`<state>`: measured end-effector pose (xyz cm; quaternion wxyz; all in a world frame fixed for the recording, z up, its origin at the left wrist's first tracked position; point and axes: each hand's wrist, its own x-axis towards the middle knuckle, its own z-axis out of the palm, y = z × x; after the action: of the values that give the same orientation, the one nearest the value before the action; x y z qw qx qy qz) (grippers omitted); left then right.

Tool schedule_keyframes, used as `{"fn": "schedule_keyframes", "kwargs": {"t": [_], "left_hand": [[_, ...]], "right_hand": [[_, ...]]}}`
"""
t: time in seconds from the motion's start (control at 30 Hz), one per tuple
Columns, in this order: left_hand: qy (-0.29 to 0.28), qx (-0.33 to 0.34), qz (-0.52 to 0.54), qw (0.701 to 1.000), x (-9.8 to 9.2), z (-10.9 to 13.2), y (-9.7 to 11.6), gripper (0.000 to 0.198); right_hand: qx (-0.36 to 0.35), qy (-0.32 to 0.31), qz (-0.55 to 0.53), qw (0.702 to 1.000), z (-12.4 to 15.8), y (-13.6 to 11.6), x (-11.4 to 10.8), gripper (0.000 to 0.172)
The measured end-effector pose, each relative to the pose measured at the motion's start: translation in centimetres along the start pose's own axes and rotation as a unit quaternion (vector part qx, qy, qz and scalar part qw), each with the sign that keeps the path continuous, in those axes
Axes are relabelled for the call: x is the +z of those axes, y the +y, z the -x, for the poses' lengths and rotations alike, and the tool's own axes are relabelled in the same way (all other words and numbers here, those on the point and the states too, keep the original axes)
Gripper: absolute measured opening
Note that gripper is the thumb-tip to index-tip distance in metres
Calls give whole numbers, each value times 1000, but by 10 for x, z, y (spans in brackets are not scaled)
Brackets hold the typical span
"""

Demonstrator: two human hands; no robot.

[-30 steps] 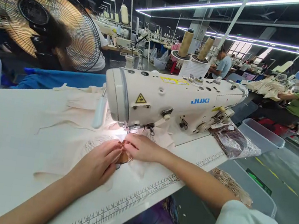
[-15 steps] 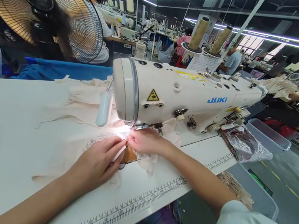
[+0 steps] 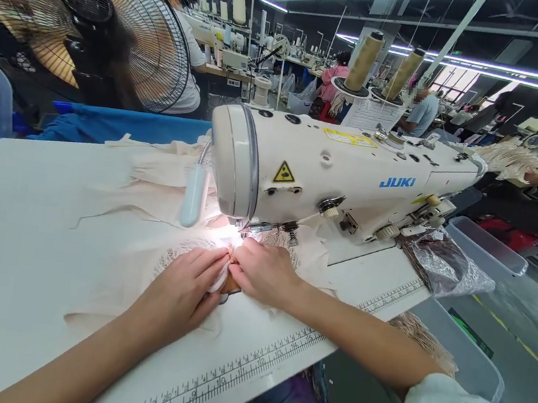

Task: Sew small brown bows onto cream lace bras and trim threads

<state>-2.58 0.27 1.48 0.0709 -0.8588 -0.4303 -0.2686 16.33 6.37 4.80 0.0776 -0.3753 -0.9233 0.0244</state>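
A white sewing machine [image 3: 323, 176] stands across the table, its lit needle area low at the left end of the head. Just in front of the needle, my left hand [image 3: 189, 280] is closed on the pale pink lace fabric [image 3: 175, 255], fingertips pinching its edge. My right hand [image 3: 263, 271] is also closed on this fabric, its fingertips almost touching the left ones. More of the cloth spreads over the table left of and behind the needle. Glare and my fingers hide the exact stitching point.
A small lamp [image 3: 193, 197] hangs beside the machine head. A ruler strip [image 3: 242, 379] runs along the table's front edge. At the right are a plastic bag [image 3: 446, 262] and clear bins [image 3: 488, 244]. A large fan [image 3: 89, 13] stands at the back left; other people work beyond.
My right hand has shifted slightly down and toward me, away from the presser area, still gripping the fabric. My left hand keeps its pinch. The whole view has moved slightly.
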Motion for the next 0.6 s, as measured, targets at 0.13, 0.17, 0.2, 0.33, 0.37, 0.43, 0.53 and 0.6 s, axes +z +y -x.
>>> {"fn": "schedule_keyframes", "kwargs": {"t": [0.13,0.17,0.2,0.33,0.37,0.43,0.53,0.6], "left_hand": [[-2,-11,12,1000,1,1,0,39],[0,-11,13,1000,1,1,0,39],[3,-12,14,1000,1,1,0,39],[3,-11,12,1000,1,1,1,38],[3,-7,7,1000,1,0,0,37],[6,3,-7,1000,1,0,0,37],[14,13,-20,1000,1,0,1,37],[26,12,-12,1000,2,1,1,39]], "right_hand": [[23,1,-28,999,-2,1,-1,19],[29,4,-40,999,-2,2,-1,18],[33,8,-52,998,-2,3,-1,18],[42,30,-61,997,-3,7,1,18],[38,32,-47,998,-3,8,2,19],[16,27,-2,1000,-3,11,3,20],[-30,12,72,997,-4,16,4,20],[-55,12,108,993,-5,20,4,22]]}}
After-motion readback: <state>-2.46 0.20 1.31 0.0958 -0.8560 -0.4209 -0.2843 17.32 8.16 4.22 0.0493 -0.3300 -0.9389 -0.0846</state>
